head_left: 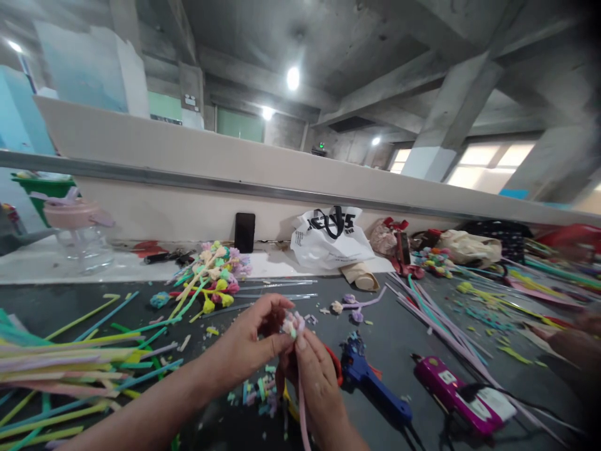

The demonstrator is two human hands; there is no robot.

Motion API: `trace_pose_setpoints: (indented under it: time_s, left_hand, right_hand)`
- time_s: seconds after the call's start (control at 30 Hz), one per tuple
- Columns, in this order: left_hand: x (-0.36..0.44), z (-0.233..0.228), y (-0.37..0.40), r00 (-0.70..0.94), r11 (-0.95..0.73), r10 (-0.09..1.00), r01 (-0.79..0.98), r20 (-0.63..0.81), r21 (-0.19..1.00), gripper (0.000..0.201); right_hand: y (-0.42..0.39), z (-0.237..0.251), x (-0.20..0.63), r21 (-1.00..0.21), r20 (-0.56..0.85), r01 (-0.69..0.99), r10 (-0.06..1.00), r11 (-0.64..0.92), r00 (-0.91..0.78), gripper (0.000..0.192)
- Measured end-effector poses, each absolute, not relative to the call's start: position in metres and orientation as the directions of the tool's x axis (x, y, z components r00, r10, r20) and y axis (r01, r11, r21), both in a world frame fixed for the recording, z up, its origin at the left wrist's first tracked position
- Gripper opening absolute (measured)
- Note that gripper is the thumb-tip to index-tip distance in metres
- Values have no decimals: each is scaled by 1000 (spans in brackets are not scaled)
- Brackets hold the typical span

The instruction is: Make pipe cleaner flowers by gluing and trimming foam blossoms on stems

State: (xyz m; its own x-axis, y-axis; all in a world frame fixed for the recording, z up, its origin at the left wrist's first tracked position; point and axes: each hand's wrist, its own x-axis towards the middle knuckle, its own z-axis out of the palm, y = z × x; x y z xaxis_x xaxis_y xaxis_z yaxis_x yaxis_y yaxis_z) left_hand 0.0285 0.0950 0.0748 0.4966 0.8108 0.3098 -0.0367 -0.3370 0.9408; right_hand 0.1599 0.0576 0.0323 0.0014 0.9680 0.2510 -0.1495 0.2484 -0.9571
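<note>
So the left hand (251,332) has thumb and fingers closed around a little pastel flower (292,326), while the right hand (318,369) is pinching the pink stem (303,407) right under it — all up above the dark worktop (394,341). Chopped scraps (263,391) lie just below, a blue glue gun (378,385) sits beside the right hand, and further out there's a flower bunch (218,269), loose fuzzy strips (61,360) on the left — plus a white bag (323,244) at the back.

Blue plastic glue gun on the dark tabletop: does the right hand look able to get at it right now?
Probably yes: the blue glue gun lies beside the right hand, its body uncovered. But that hand holds the slender pale-pink stem, so it would likely need freeing first.
</note>
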Motion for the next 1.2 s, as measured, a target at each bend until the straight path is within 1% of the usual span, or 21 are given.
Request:
trace_pose_setpoints:
  time_s: [0.1,0.2,0.27,0.33,0.37,0.4,0.47,0.53,0.6,0.7,0.77,0.83,0.97,1.07,1.13,1.2]
  left_hand:
    - [30,72,97,513,-257,816,-95,269,962,34]
    - [31,68,100,563,-132,804,-147,193,980,31]
    - [33,65,101,599,-78,782,-183,173,980,26]
    - [34,61,100,617,-61,766,-213,182,975,24]
    - [35,60,100,617,-66,764,-216,188,974,25]
    - [35,58,100,612,-79,767,-208,192,975,26]
    - [35,56,101,587,-125,781,-183,211,975,30]
    - [35,53,102,574,-163,785,-171,232,972,33]
    - [33,50,103,593,-144,772,-187,229,972,34]
    - [32,48,103,676,-27,714,-232,181,972,34]
    - [32,48,101,710,24,683,-256,171,966,32]
    - [32,50,100,711,27,680,-272,182,962,29]
    - [32,52,101,690,-10,694,-277,206,961,27]
    - [33,54,103,635,-43,745,-261,204,965,26]
    - [33,59,103,565,-63,801,-247,196,967,25]
    - [33,64,102,488,-84,854,-217,183,973,25]
  right_hand:
    - [59,27,164,-948,308,-75,951,308,11,28]
    - [62,25,166,-907,413,116,909,405,53,26]
    - [63,25,168,-849,499,247,862,466,88,25]
    - [65,28,169,-812,543,308,836,496,85,27]
    - [66,30,170,-824,527,290,847,487,74,29]
    - [67,31,171,-856,484,238,873,459,59,32]
    - [70,32,172,-936,350,58,936,348,26,37]
    - [73,31,172,-967,215,-146,976,208,-32,40]
    - [75,30,171,-948,128,-303,987,94,-95,39]
    - [76,30,169,-892,68,-452,980,-25,-188,36]
    - [76,32,168,-861,51,-503,971,-76,-234,34]
    - [74,33,168,-844,45,-527,966,-99,-254,31]
    - [72,35,170,-831,75,-551,964,-82,-256,26]
    - [73,37,172,-824,84,-560,961,-81,-263,19]
    - [75,38,174,-835,68,-547,974,-62,-214,15]
    - [78,38,175,-863,64,-505,995,20,-71,13]
